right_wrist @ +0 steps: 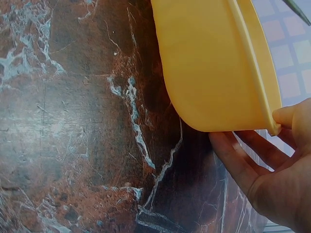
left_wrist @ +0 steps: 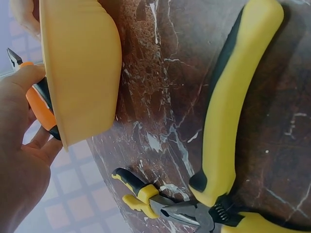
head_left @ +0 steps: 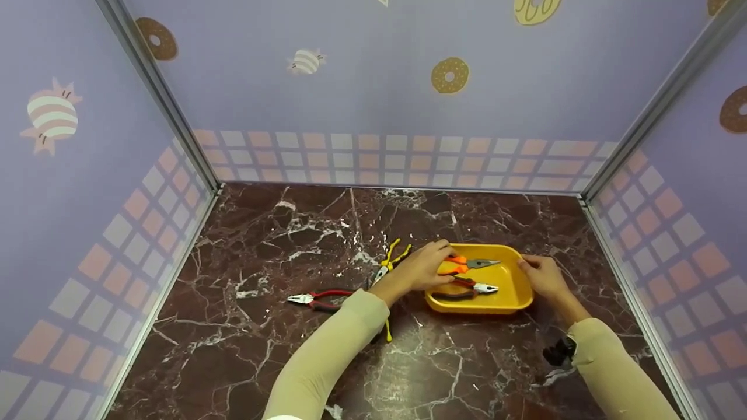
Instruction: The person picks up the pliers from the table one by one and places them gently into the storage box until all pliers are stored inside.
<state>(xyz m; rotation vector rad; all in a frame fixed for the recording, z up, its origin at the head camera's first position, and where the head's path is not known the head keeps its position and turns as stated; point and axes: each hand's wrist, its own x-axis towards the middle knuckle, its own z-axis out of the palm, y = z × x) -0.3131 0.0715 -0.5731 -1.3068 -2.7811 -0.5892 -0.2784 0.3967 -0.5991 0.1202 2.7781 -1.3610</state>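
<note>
Two sleeves (head_left: 327,361) are nearest; past them red pliers (head_left: 318,295) lie on the table (head_left: 455,361), long axis sideways, jaws leftward. Partly hidden by the left sleeve are yellow pliers (head_left: 383,269), handles pointing away, and a yellow tool (left_wrist: 221,121). Rightward is the tub (head_left: 516,286), also lengthwise across the view, likely placed there so both hands can reach its ends. Inside its near half, dark pliers (head_left: 475,287) lie with jaws rightward. The right hand (head_left: 544,279) pinches the tub's right rim, thumb over the edge, apparently to steady it. Slightly farther, the left hand (head_left: 429,265) grips orange pliers (head_left: 470,264) by the handles at the tub's left end, perhaps so the nose leads; that nose points right, along the tub's length. Whether it touches the bottom I cannot tell. Beyond stands the patterned wall (head_left: 379,87).
</note>
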